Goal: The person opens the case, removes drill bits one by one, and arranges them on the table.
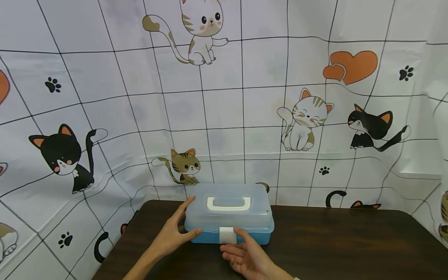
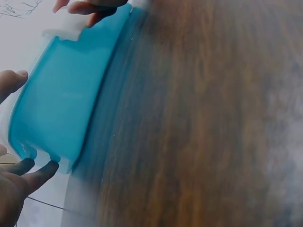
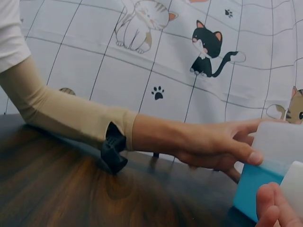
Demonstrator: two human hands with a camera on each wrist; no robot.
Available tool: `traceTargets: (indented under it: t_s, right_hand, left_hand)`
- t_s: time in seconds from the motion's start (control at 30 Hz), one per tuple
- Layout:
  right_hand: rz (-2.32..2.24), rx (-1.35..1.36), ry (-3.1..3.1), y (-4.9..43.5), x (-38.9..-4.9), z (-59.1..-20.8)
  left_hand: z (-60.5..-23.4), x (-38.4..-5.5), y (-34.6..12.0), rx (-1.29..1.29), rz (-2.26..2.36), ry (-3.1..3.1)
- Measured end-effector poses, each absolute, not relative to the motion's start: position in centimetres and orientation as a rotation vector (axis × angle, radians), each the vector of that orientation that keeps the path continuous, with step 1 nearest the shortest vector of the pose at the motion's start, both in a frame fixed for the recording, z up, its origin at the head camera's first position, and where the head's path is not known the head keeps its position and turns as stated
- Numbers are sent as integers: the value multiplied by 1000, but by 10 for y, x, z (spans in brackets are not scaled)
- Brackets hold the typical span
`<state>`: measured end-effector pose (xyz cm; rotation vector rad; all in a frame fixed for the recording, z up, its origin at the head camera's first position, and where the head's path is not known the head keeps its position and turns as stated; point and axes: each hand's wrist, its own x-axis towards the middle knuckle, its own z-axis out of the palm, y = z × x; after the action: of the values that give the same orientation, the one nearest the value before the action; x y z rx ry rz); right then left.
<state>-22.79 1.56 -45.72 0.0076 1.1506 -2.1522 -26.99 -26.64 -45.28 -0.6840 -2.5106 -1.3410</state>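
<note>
right now a plastic box sits upright on a dark brown table, its latch side facing the person. the box is blue at the bottom with a cloudy, see-through lid on top, and the lid is down. a white handle lies across the top of the box, and a white latch is at the middle of its front.

the left hand is at the left end of the box, its thumb and fingers spread apart — thumb against the front, the other fingers touching the left side. the right hand is at the front of the box, pinching the latch — thumb at its upper right, fingers beneath.

beyond the left end of the box, the right wrist view shows a beige sleeve on the left arm, with a dark band at its cuff. behind the box hangs a white checked cloth printed with cats, paw prints and orange hearts.
</note>
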Motion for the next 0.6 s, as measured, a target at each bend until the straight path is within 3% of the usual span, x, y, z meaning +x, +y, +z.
traceTargets:
  t_s: [0.6]
  right_hand:
    - [-2144, -90, 1198, 19, -225, -438]
  left_hand:
    - [-421, -243, -255, -619, -1407, -2516]
